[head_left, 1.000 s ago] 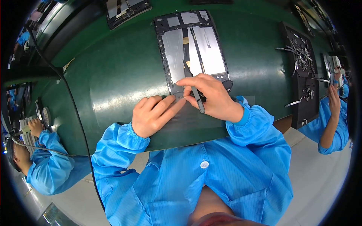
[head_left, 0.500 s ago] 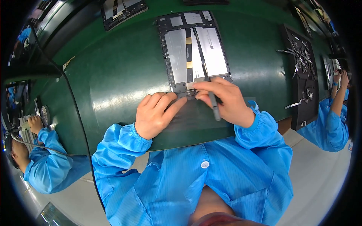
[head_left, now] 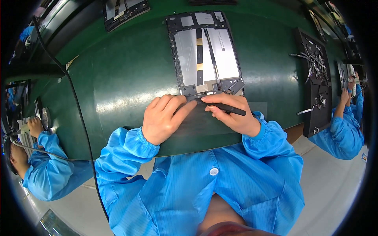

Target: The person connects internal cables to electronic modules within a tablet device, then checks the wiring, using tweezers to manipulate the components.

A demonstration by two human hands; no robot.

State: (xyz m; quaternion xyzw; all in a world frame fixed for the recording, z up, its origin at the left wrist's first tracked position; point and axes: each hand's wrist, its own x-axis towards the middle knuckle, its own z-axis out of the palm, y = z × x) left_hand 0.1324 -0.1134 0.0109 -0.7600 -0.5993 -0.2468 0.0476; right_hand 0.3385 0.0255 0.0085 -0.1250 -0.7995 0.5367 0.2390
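An opened tablet (head_left: pixel 188 51) lies on the green bench, its inside showing silvery battery panels, a black-and-gold ribbon cable (head_left: pixel 199 55) and a dark frame. My left hand (head_left: pixel 163 118) is closed at its near edge, index finger and thumb gripping the lower left part. In my right hand (head_left: pixel 232 112) is a slim black pen-like tool (head_left: pixel 233 109), lying nearly level across the fingers. The fingertips of this hand are at the near edge, close to my left thumb. The tool's tip is hidden by the fingers.
A black tray (head_left: pixel 318 94) with loose strips and small parts stands at the right. Another opened tablet (head_left: pixel 125 13) lies at the far left. A black cable (head_left: pixel 76 98) hangs across the left side. Blue-sleeved people work at the left (head_left: pixel 49 169) and right (head_left: pixel 340 129).
My right hand has turned and shifted slightly down, bringing the tool from steep to nearly level. A dark part at the tablet's lower right is now uncovered. My left hand has barely moved.
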